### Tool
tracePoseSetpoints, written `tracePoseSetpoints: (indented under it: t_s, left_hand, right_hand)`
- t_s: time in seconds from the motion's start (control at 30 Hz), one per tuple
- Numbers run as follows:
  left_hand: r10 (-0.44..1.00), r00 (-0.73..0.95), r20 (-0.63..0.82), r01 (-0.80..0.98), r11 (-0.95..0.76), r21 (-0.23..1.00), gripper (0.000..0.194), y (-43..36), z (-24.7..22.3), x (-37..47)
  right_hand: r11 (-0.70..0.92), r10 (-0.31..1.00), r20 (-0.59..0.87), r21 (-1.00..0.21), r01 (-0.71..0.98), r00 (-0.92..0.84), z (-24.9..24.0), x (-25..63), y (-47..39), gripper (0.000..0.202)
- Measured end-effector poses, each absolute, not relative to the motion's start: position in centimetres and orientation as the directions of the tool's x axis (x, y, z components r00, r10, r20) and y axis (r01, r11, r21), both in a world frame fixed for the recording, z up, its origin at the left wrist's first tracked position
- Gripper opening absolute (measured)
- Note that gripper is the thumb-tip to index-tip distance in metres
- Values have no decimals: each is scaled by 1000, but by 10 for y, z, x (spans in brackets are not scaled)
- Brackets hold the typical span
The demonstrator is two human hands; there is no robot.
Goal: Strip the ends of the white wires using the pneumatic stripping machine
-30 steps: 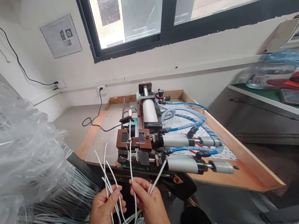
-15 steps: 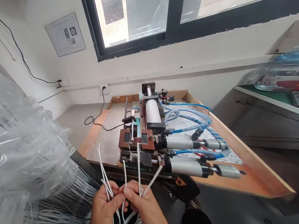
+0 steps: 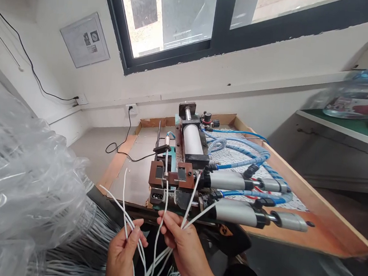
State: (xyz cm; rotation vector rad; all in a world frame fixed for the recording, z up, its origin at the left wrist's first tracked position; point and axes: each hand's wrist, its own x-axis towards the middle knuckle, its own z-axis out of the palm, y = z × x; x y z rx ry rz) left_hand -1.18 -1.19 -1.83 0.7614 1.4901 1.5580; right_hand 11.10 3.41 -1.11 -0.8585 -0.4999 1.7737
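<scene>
My left hand (image 3: 126,245) is closed on several thin white cables (image 3: 122,208), whose ends fan out up and to the left. My right hand (image 3: 183,243) pinches one white cable (image 3: 166,201) between thumb and finger, its tip up against the slot of the machine's brown jaws (image 3: 171,175). Two more white cables (image 3: 195,195) pass by the right palm and slant up to the right. The lower lengths run together below both hands. Directly ahead stands the pneumatic machine (image 3: 193,139) with its silver cylinders (image 3: 231,183).
A wooden-edged tray (image 3: 325,219) surrounds the machine. Blue air hoses (image 3: 250,150) curl on its right. At left, a large bundle of grey cables (image 3: 74,248) lies under clear plastic wrap (image 3: 31,185). A green-topped shelf (image 3: 346,126) juts out at right.
My hands have moved apart. The right hand has shifted up and right, bringing one cable's tip to the brown jaws. The left hand's cables now spread wider. The camera view shifted slightly.
</scene>
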Motion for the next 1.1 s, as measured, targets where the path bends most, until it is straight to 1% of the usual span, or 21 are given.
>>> tracePoseSetpoints:
  t_s: [0.07, 0.17, 0.23, 0.33, 0.5, 0.6, 0.67, 0.77, 0.87, 0.93, 1.0, 1.03, 1.1]
  left_hand:
    - [850, -507, -140, -175, 58, 983, 32, -10, -19, -13]
    - [812, -555, -179, -233, 55, 971, 33, -6, -16, -11]
    - [809, -559, -182, -258, 38, 965, 30, -4, -12, -10]
    - [822, -538, -189, -277, 40, 960, 28, -2, -8, -7]
    - [843, -508, -177, -229, 66, 971, 23, -4, -6, -2]
    - [865, -472, -172, -173, 101, 980, 21, -6, -6, 1]
    - [890, -426, -160, -123, 118, 985, 21, -7, -6, 3]
    - [935, -322, -150, -36, 147, 989, 20, -9, -7, 4]
    - [958, -241, -153, 17, 162, 987, 22, -10, -9, 3]
    - [962, -255, -93, 57, 111, 992, 23, -9, -11, 2]
    - [951, -308, -29, 88, 59, 994, 24, -9, -13, 0]
    - [942, -334, -18, 92, 52, 994, 24, -8, -13, -1]
    - [927, -373, -46, 68, 77, 995, 24, -7, -12, -2]
  right_hand:
    - [-367, 926, -325, -670, -645, -190, -10, 112, 34, 29]
    - [-352, 921, -365, -625, -697, -138, -9, 112, 36, 28]
    - [-357, 911, -393, -590, -724, -128, -9, 112, 38, 26]
    - [-394, 888, -430, -532, -749, -163, -8, 110, 43, 25]
    - [-434, 860, -463, -439, -787, -215, -10, 107, 49, 25]
    - [-459, 850, -466, -423, -781, -246, -12, 107, 47, 25]
    - [-480, 857, -427, -460, -747, -288, -10, 107, 43, 27]
    - [-478, 878, -320, -577, -662, -355, -7, 107, 35, 30]
    - [-390, 919, -259, -708, -588, -297, -8, 108, 28, 29]
    - [-331, 943, -249, -766, -551, -221, -12, 109, 25, 28]
    - [-320, 947, -267, -790, -522, -177, -17, 111, 23, 27]
    - [-329, 944, -281, -792, -514, -173, -19, 112, 22, 27]
    - [-350, 937, -300, -791, -503, -179, -22, 113, 21, 29]
